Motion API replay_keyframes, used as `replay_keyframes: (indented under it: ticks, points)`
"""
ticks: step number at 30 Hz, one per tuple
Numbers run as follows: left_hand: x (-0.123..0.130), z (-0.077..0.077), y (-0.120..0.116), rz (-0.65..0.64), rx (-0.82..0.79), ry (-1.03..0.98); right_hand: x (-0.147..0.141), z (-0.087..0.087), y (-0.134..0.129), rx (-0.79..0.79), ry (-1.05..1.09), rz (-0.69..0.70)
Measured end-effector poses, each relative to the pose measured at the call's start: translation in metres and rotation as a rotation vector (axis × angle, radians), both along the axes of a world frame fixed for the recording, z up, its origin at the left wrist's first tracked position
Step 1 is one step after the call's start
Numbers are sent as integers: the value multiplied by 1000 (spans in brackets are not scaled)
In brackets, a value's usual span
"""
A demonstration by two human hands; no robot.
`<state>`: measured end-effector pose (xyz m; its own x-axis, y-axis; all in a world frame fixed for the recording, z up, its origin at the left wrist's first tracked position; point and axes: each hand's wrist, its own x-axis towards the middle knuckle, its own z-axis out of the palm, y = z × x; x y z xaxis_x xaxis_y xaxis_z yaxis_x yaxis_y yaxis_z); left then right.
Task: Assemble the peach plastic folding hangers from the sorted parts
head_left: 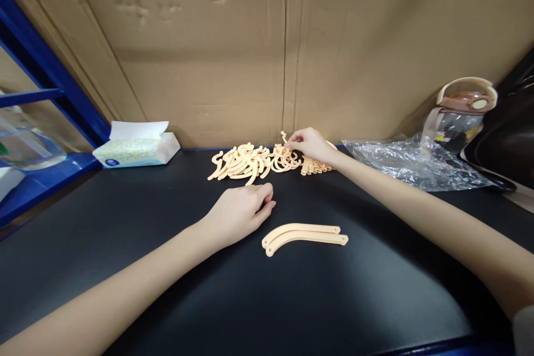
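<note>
Here, a tissue pack (pixel 136 153) is set left of the parts pile (pixel 241 162). Before the pile are seen a half-curled left hand (pixel 240 211), grip hidden, and two bent strips (pixel 306 237). Rightward, tubes (pixel 315 167) are partly blocked by the pinched right hand (pixel 311 142), hold unclear; plastic bag (pixel 417 169) and bottle (pixel 461 104) are set beyond.

Right hand (pixel 312 143) at peach pile (pixel 240 162); left hand (pixel 242 210) near two curved strips (pixel 308 236)
</note>
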<state>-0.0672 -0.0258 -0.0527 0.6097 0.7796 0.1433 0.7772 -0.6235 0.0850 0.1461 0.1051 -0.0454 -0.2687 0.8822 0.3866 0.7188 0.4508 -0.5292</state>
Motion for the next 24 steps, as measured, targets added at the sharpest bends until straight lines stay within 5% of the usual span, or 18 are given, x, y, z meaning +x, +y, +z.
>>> replay_keyframes:
  ticks: [6,13,24]
  points:
    - [0,-1,0,4,-4,-9,4,10,-46,69,18,72]
    - [1,-1,-1,10,-7,-21,5,-12,-107,108,-77,220]
    - [4,1,-1,62,-15,-31,-3,-18,-121,135,-114,314]
